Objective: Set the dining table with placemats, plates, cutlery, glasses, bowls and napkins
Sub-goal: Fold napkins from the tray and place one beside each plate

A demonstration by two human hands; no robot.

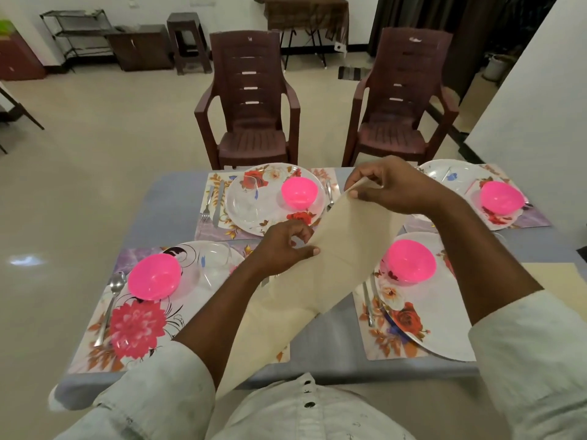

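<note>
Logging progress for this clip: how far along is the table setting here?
Mostly done: four placemats each carry a plate with a pink bowl, and cutlery such as the spoon and fork is out. In hand: the left hand and right hand hold a cream napkin stretched above the table. Left: no napkin lies at any setting.

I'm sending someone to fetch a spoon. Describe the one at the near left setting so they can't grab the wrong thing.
Start at the grey dining table and go to the near left placemat with the big red flower. The spoon lies along its left edge, just left of the pink bowl. It is the only cutlery with a rounded bowl end lying alone there.
</note>
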